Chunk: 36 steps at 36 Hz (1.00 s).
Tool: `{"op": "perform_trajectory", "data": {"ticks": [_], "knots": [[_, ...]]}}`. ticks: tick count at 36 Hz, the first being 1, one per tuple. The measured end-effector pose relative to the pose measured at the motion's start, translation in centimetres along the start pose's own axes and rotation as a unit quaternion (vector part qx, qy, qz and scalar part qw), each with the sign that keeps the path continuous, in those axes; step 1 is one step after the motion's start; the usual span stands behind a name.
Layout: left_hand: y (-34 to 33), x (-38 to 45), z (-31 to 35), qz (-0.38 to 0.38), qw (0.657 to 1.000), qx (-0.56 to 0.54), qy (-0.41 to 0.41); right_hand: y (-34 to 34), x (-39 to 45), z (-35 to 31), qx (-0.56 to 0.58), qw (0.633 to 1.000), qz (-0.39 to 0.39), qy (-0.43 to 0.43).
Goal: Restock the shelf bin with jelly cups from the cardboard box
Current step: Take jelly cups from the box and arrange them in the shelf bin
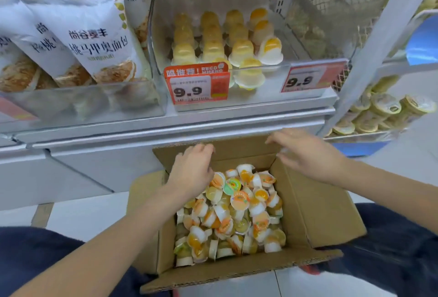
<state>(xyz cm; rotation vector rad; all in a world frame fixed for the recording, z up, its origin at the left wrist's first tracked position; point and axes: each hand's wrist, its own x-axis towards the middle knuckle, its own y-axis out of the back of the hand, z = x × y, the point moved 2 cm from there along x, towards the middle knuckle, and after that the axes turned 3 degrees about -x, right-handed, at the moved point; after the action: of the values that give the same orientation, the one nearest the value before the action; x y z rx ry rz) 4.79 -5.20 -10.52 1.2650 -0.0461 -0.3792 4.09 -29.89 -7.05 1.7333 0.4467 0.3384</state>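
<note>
An open cardboard box [315, 216] stands on the floor below the shelf, filled with several loose jelly cups [233, 213] in white, orange and yellow. My left hand [192, 168] hovers over the box's far left corner, fingers loosely bent, nothing in it. Over the far right flap, my right hand [305, 152] is spread with relaxed fingers and holds nothing. On the shelf above, a clear plastic bin [305, 43] holds rows of upturned yellow jelly cups [213, 43], with free room on its right side.
White bread bags [78, 43] fill the bin to the left. Red 9.9 price tags [196, 85] hang on the bin's front. A wire rack with round yellow-lidded cups [384, 109] stands at the right. My knees in dark trousers flank the box.
</note>
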Motion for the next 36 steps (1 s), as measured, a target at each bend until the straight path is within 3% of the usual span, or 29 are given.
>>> {"op": "perform_trajectory", "data": {"ticks": [3,6,10,15,20,25,31,36], "knots": [[-3.6,-0.1,-1.2,-0.092,0.994,0.060,0.007,-4.9,0.1,0.8,-0.047,0.985,-0.158,-0.057],[-6.8,-0.2,-2.4,-0.139,0.988,0.041,0.053,-9.3,0.4,1.6,-0.066,0.959,-0.262,-0.082],[-11.1,-0.1,-2.6,-0.183,0.980,0.010,0.078,-14.1,1.1,3.0,-0.083,0.941,-0.312,-0.104],[-15.9,1.6,-1.0,-0.203,0.979,-0.006,0.032,-18.4,1.1,4.2,-0.114,0.916,-0.365,-0.123],[-19.6,3.3,1.2,-0.198,0.979,0.033,-0.046,-20.7,-0.2,4.3,-0.207,0.906,-0.358,-0.092],[-21.4,4.2,1.9,-0.182,0.979,0.070,-0.054,-23.3,-1.1,3.9,-0.277,0.889,-0.358,-0.068],[-21.7,4.2,1.7,-0.169,0.982,0.043,-0.068,-24.6,-0.6,3.4,-0.209,0.910,-0.319,-0.160],[-20.6,4.2,1.0,-0.175,0.984,-0.035,-0.010,-24.0,-1.2,3.0,-0.061,0.931,-0.277,-0.231]]}}
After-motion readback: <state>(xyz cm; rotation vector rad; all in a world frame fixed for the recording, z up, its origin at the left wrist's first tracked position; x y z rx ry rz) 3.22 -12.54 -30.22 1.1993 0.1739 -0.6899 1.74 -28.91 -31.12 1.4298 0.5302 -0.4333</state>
